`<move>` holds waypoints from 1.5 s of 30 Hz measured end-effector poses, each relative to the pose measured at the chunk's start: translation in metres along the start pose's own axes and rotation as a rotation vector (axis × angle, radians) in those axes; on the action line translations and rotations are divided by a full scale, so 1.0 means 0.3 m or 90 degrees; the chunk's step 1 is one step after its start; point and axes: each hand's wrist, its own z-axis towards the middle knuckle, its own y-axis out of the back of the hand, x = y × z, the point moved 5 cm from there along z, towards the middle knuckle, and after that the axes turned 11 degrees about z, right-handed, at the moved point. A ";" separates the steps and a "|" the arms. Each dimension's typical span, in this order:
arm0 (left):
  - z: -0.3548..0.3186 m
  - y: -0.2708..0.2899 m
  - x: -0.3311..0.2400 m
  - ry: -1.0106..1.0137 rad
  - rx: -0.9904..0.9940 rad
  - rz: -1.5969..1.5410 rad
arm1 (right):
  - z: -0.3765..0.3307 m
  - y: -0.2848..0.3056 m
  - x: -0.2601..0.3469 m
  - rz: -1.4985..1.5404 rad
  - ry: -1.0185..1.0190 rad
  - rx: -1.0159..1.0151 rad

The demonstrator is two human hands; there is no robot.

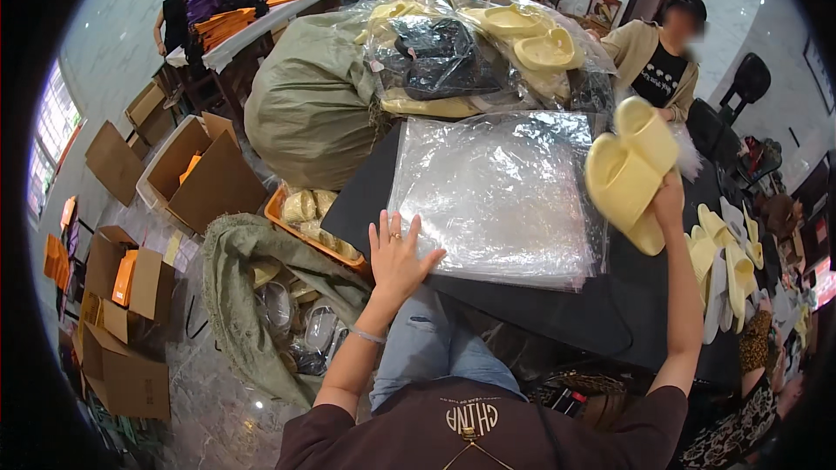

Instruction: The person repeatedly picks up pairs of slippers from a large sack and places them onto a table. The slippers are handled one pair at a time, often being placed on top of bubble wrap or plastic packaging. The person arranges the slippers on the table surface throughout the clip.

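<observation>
the stack of clear plastic bags (501, 200) lies flat on the black table (649, 305), and from it i tell all places. a pair of yellow slippers (631, 176) is held up in the air, just beside the right edge of the stack. its long axis runs mostly from the far side to the near side, with some slant: the rounded toe ends point away from the person, and the heel end points back toward the person and a little to the right. the two slippers touch each other and overlap.

the right hand (669, 200) grips this pair at its right edge, near the heel part; some of its fingers are hidden behind, so their exact hold i cannot tell. the left hand (399, 254) is spread, palm down, at the near left corner of the stack; if it presses there, i cannot tell.

beyond the stack lie bagged yellow slippers (550, 50) and a black bagged item (435, 61). left of the stack are a big green sack (305, 104) and an orange basket (280, 217). well to the right are loose slippers (738, 270), yellow and grey.
</observation>
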 end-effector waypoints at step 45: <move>0.448 -0.059 0.009 0.006 -0.143 -0.074 | -0.141 -0.730 -0.147 -0.258 -0.198 -0.001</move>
